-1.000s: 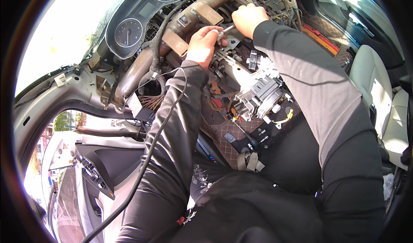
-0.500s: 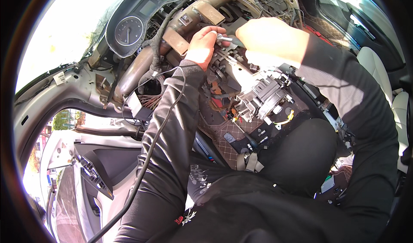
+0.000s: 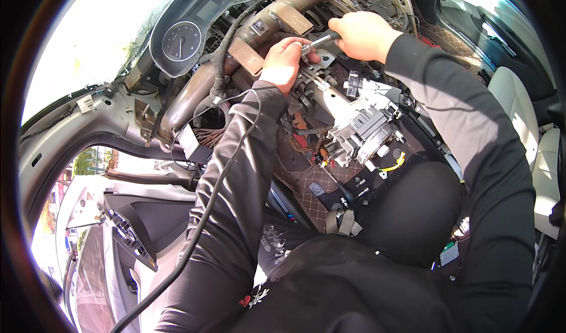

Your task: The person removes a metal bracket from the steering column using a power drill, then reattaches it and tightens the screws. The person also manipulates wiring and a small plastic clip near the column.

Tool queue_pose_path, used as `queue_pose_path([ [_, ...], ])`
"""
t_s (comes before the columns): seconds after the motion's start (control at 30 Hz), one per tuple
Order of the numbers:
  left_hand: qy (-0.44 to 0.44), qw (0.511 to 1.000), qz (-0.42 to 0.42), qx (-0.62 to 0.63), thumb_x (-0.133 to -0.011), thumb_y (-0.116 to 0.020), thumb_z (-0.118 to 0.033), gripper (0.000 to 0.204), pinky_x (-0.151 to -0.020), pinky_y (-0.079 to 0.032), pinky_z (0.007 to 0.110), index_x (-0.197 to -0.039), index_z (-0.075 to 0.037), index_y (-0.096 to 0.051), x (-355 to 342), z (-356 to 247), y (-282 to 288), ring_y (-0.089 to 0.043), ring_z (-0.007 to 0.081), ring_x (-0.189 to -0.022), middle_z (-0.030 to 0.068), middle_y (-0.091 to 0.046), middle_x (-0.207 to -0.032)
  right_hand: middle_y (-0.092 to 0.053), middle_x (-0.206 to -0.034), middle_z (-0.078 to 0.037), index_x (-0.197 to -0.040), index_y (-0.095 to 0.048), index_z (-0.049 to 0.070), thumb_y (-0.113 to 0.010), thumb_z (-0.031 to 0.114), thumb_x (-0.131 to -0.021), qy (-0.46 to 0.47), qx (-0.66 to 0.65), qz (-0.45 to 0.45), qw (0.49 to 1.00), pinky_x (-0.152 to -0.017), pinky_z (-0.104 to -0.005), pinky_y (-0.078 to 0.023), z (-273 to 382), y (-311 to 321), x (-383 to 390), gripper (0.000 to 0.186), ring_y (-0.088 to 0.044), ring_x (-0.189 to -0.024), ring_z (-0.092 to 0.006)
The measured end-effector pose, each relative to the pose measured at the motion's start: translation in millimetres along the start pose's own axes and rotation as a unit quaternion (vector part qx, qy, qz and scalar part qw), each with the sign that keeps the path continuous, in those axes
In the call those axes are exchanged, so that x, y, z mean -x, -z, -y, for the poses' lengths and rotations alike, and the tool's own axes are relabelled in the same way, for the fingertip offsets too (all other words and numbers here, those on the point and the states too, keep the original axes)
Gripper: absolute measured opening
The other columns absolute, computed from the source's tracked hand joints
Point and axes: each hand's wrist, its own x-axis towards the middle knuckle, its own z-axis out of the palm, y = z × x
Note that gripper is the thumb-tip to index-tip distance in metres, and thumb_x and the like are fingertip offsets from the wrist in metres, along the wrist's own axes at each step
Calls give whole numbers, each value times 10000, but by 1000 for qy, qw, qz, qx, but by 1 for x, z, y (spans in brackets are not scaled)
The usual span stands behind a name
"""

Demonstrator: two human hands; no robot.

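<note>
My right hand [image 3: 367,36] is closed around the dark handle of a ratchet wrench [image 3: 318,42]. The wrench's silver shank slants down to the left, toward its head. There my left hand [image 3: 284,63] is closed with fingers and thumb about the head, which they partly hide. Both hands work just below the brown metal crossbeam [image 3: 194,94] of a stripped car dashboard, above the upper end of the steering column [image 3: 333,103]. Whatever the wrench head sits on is hidden by my left fingers.
A steering column unit [image 3: 368,127] with a yellow lead juts toward my knee. A screwdriver [image 3: 345,191] lies on the quilted floor mat. A black cable [image 3: 206,206] drapes over my left forearm. The instrument cluster [image 3: 180,42] stands at the far left, the open door [image 3: 135,221] nearer.
My right hand has swung the wrench handle away from me, so it now points up to the right. My left hand stays at the wrench head.
</note>
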Motion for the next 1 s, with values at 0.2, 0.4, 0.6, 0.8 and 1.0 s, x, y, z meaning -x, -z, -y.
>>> queue_pose_path([
  [0.2,40,999,-15,29,-1111,-459,-139,325,-881,-540,295,-1289,25,-678,5,-15,-6,-680,135,-887,132,-820,-1010,-768,-990,-204,-1077,-701,23,-734,321,-1042,82,-14,-7,997,-883,-546,-590,7,41,28,302,-754,-1005,-443],
  [0.4,-41,998,-38,-26,-1172,-472,-169,365,-1151,-488,324,-1425,14,-662,38,-37,3,-666,176,-1243,124,-765,-1379,-780,-986,-196,-1044,-732,39,-737,321,-1020,79,-34,-57,995,-870,-527,-619,28,40,39,283,-782,-977,-411],
  [0.6,-19,996,-79,41,-1169,-497,-174,340,-995,-496,243,-1363,-11,-724,54,-16,-1,-644,102,-1036,75,-809,-1260,-763,-952,-187,-1073,-682,33,-696,319,-1054,87,-48,-24,995,-832,-535,-606,35,25,43,287,-775,-945,-412],
  [0.8,-17,996,-85,28,-1168,-471,-175,351,-916,-489,245,-1354,-12,-720,48,-10,-4,-615,104,-975,77,-815,-1223,-767,-937,-198,-1063,-689,22,-667,344,-1070,48,-46,3,998,-860,-538,-605,40,29,48,323,-785,-944,-414],
  [1.0,2,989,-50,139,-1151,-435,-134,355,-1007,-606,332,-1352,45,-666,46,-10,-3,-750,218,-1071,193,-811,-1241,-786,-983,-207,-1059,-746,18,-680,323,-1020,54,-62,62,995,-863,-497,-628,63,51,63,315,-802,-969,-376],
])
